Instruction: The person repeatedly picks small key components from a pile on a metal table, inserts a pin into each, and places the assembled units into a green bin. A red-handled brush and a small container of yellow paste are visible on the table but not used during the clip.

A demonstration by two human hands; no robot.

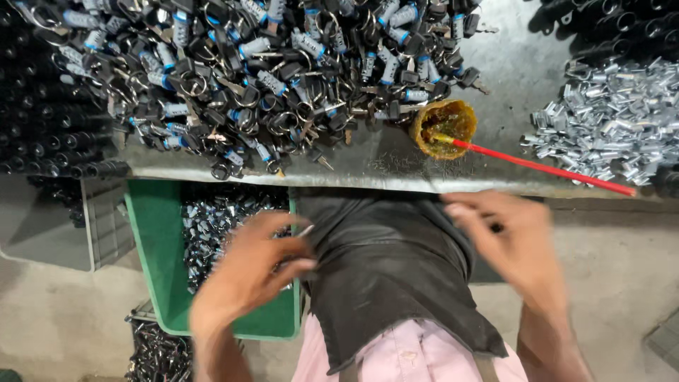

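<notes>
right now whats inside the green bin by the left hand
The green bin holds a heap of small shiny metal parts. The left hand covers the heap's right side, so what lies beneath it cannot be seen.

Left hand over green bin of small metal parts; right hand blurred, right of bin, below red stick.

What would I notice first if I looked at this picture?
Most likely the huge tangled heap of black keys with blue-and-silver tags and rings, covering the grey metal bench at upper left. Next, the small round cup of brownish-yellow grease with a long red stick poking out to the right. Below, the left hand reaches over a green plastic bin of small shiny metal parts, while the blurred right hand sits opposite.
</notes>
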